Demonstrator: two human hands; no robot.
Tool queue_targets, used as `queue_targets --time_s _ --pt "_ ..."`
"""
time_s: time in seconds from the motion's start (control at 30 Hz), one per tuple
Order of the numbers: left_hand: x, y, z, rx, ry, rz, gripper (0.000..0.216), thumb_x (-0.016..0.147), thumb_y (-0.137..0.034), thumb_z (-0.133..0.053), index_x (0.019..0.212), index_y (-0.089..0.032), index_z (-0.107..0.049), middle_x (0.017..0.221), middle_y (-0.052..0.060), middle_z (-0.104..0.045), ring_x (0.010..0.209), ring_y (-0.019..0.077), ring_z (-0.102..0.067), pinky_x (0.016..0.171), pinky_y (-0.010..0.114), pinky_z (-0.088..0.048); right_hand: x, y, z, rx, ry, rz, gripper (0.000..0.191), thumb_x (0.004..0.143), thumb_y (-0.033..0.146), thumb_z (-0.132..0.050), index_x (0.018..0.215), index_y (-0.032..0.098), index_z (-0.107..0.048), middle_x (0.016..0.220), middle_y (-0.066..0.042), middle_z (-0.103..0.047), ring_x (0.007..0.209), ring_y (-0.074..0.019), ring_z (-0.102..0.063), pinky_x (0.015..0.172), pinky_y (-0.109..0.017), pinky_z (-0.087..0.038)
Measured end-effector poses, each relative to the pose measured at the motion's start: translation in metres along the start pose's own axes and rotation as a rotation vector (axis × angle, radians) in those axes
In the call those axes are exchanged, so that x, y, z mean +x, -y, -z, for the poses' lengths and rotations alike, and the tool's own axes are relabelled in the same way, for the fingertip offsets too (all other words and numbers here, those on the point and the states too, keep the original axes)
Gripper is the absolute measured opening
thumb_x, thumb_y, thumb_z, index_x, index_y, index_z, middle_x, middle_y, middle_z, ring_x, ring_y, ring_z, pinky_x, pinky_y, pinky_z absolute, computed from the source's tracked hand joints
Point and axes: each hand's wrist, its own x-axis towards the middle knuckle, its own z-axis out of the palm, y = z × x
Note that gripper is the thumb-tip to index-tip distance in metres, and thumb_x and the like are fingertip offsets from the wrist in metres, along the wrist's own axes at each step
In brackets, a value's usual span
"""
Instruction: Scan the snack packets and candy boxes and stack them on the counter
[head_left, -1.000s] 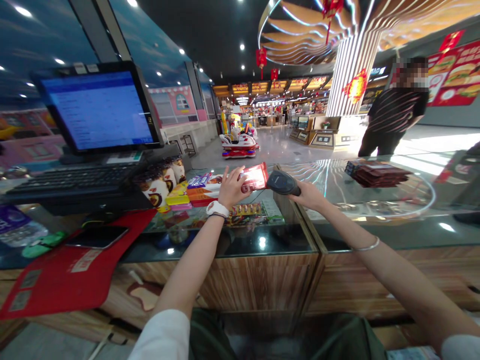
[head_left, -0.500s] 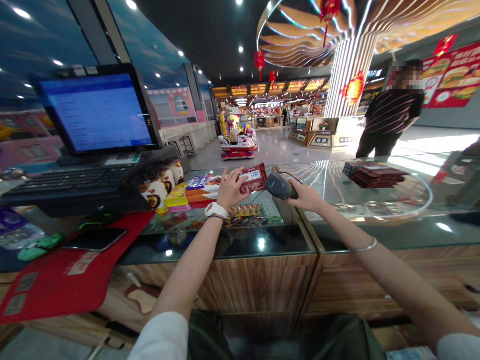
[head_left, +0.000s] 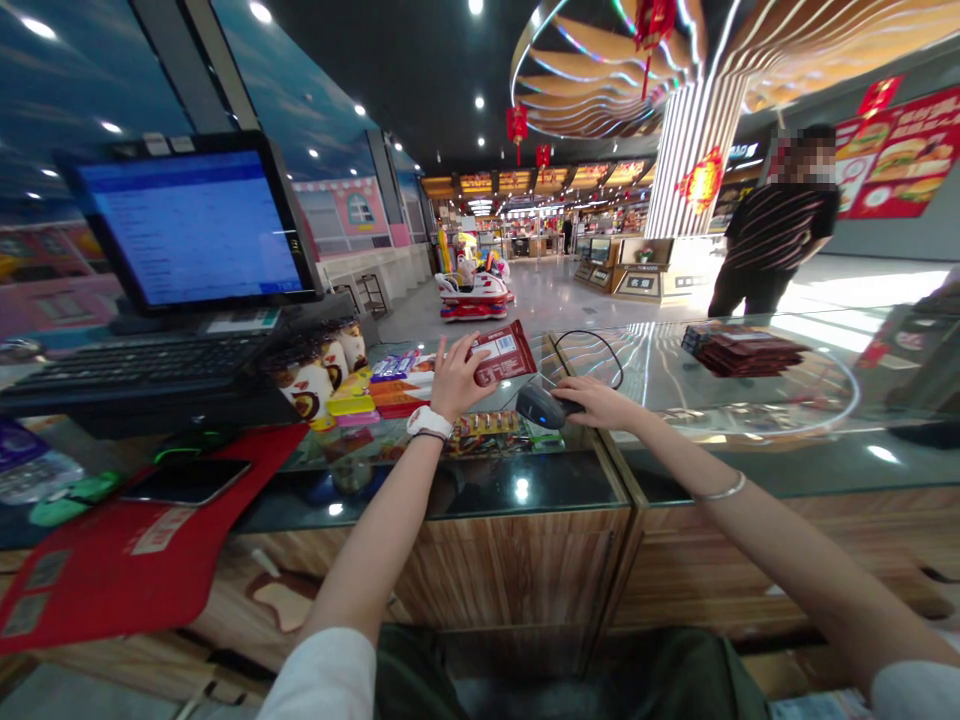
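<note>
My left hand [head_left: 457, 378] grips a dark red snack packet [head_left: 504, 354] by its left side, tilted above the glass counter with a white label facing me. In my right hand [head_left: 596, 402] is a black barcode scanner [head_left: 540, 407], held low over the counter, its head pointing left and a small blue light showing. Its cable [head_left: 616, 352] loops behind it. The scanner sits just below and to the right of the packet, apart from it. Left of my left hand lie an orange-and-white package [head_left: 409, 392] and a purple packet [head_left: 395, 365].
A monitor [head_left: 191, 225] and keyboard [head_left: 142, 365] stand at the left, beside several cups [head_left: 352, 345]. A phone [head_left: 187, 481] lies on a red mat [head_left: 180, 570]. Similar dark red packets [head_left: 750, 352] are stacked at the right. A person [head_left: 780, 225] stands beyond the counter.
The scanner has moved down and left, away from the packet's right edge, and its blue light now shows. The packet has tilted slightly and shifted a little.
</note>
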Motion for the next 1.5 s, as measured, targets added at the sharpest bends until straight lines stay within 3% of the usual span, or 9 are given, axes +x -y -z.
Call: queue_targets --time_s 0.23,0.37,0.5,0.57,0.63,0.87,1.03,1.33,1.5 --pt "0.0 -0.008 0.003 -0.016 0.007 -0.038 0.043 0.075 -0.036 -0.073 0.116 -0.024 -0.064 0.148 0.012 -0.051 0.135 0.032 -0.049 0.123 0.064 -0.013 0.003 -0.002 -0.007 0.035 0.009 0.0 0.049 0.086 0.029 -0.06 0.133 0.016 -0.059 0.123 -0.017 -0.061 0.115 -0.0316 -0.059 0.097 -0.049 -0.048" --pt "0.001 -0.012 0.005 -0.034 -0.002 -0.045 0.042 0.075 -0.036 -0.074 0.115 -0.023 -0.065 0.148 0.012 -0.051 0.134 0.0324 -0.05 0.123 0.063 -0.013 0.004 0.0 -0.005 0.095 -0.004 0.007 0.054 0.077 0.018 -0.059 0.131 0.014 -0.06 0.124 -0.016 -0.061 0.115 -0.0298 -0.059 0.1 -0.047 -0.048" --pt "0.004 -0.019 0.005 -0.044 -0.024 -0.034 0.042 0.074 -0.036 -0.075 0.112 -0.023 -0.066 0.148 0.012 -0.051 0.132 0.0316 -0.051 0.123 0.062 -0.014 0.004 0.008 0.007 0.107 -0.279 -0.018 0.053 0.073 0.009 -0.051 0.125 0.018 -0.062 0.126 -0.012 -0.061 0.12 -0.0265 -0.057 0.106 -0.047 -0.045" --pt "0.007 -0.024 0.005 -0.045 -0.043 -0.037 0.042 0.074 -0.037 -0.076 0.112 -0.022 -0.067 0.147 0.013 -0.052 0.132 0.0311 -0.052 0.124 0.061 -0.014 0.003 0.016 0.015 0.006 -0.463 -0.051 0.05 0.078 0.01 -0.051 0.126 0.02 -0.06 0.13 -0.012 -0.06 0.126 -0.0272 -0.054 0.108 -0.049 -0.044" --pt "0.011 -0.033 0.006 -0.05 -0.055 -0.053 0.043 0.073 -0.039 -0.077 0.112 -0.021 -0.067 0.145 0.014 -0.053 0.131 0.0312 -0.052 0.124 0.06 -0.013 0.002 0.026 0.021 -0.13 -0.557 -0.049 0.048 0.085 0.014 -0.052 0.132 0.019 -0.056 0.137 -0.013 -0.058 0.13 -0.0279 -0.051 0.11 -0.051 -0.042" --pt "0.025 -0.092 0.005 -0.124 -0.049 -0.072 0.042 0.074 -0.044 -0.076 0.109 -0.022 -0.069 0.139 0.012 -0.058 0.127 0.03 -0.055 0.124 0.059 -0.015 -0.019 0.043 0.023 -0.472 -0.585 -0.014 0.044 0.095 0.017 -0.049 0.138 0.02 -0.054 0.14 -0.011 -0.059 0.131 -0.0242 -0.052 0.117 -0.048 -0.037" --pt "0.035 -0.135 -0.006 -0.183 -0.012 -0.14 0.046 0.073 -0.047 -0.078 0.109 -0.021 -0.069 0.136 0.012 -0.06 0.125 0.0289 -0.056 0.125 0.058 -0.016 -0.055 0.023 0.026 -0.56 -0.609 -0.017 0.033 0.098 0.017 -0.048 0.126 0.021 -0.065 0.125 -0.01 -0.069 0.118 -0.0223 -0.062 0.11 -0.045 -0.044" --pt "0.06 -0.198 -0.038 -0.23 0.001 -0.294 0.041 0.081 -0.048 -0.073 0.112 -0.022 -0.067 0.137 0.009 -0.06 0.129 0.0294 -0.051 0.121 0.058 -0.026 -0.127 -0.01 0.041 -0.623 -0.69 -0.11 0.032 0.098 0.015 -0.05 0.125 0.023 -0.067 0.123 -0.008 -0.072 0.118 -0.0203 -0.064 0.107 -0.039 -0.048" --pt "0.074 -0.235 -0.062 -0.178 -0.031 -0.506 0.019 0.089 -0.028 -0.065 0.107 -0.02 -0.068 0.111 0.006 -0.07 0.108 0.0221 -0.061 0.116 0.048 -0.037 -0.165 -0.032 0.051 -0.691 -0.762 -0.272 0.03 0.098 0.017 -0.049 0.118 0.025 -0.07 0.113 -0.007 -0.072 0.11 -0.0195 -0.064 0.106 -0.04 -0.045"
